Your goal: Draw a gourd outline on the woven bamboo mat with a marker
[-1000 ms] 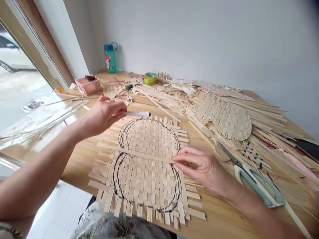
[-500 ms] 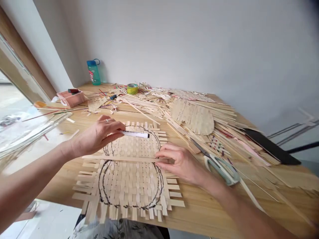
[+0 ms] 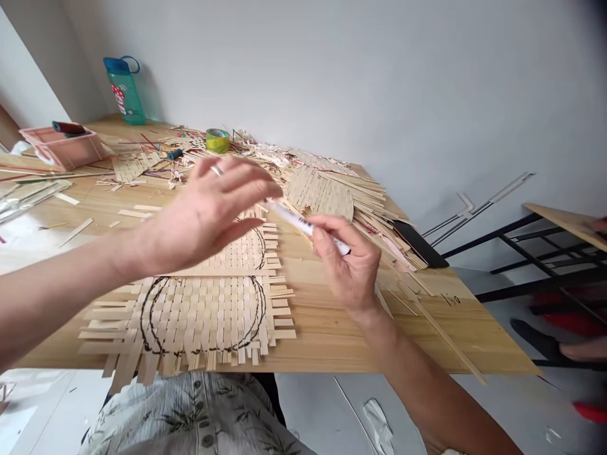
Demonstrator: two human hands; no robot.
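A woven bamboo mat (image 3: 203, 313) with black circles drawn on it lies at the table's near edge. A long loose strip (image 3: 208, 273) lies across it. My right hand (image 3: 348, 268) is closed on a white marker pen (image 3: 303, 222), held up to the right of the mat. My left hand (image 3: 213, 208) hovers over the mat's far half, blurred. Its fingers are stretched out and its fingertips are close to the pen's far end.
Heaps of bamboo strips and a round woven piece (image 3: 320, 193) fill the table's far right. A teal bottle (image 3: 124, 88), pink tray (image 3: 61, 148) and tape roll (image 3: 217, 140) stand at the back. A black flat object (image 3: 417, 243) lies at the right edge. Another table (image 3: 569, 221) stands beyond.
The marker has gone from my left hand to my right hand. My right hand has lifted off the long strip. The view has swung to the right.
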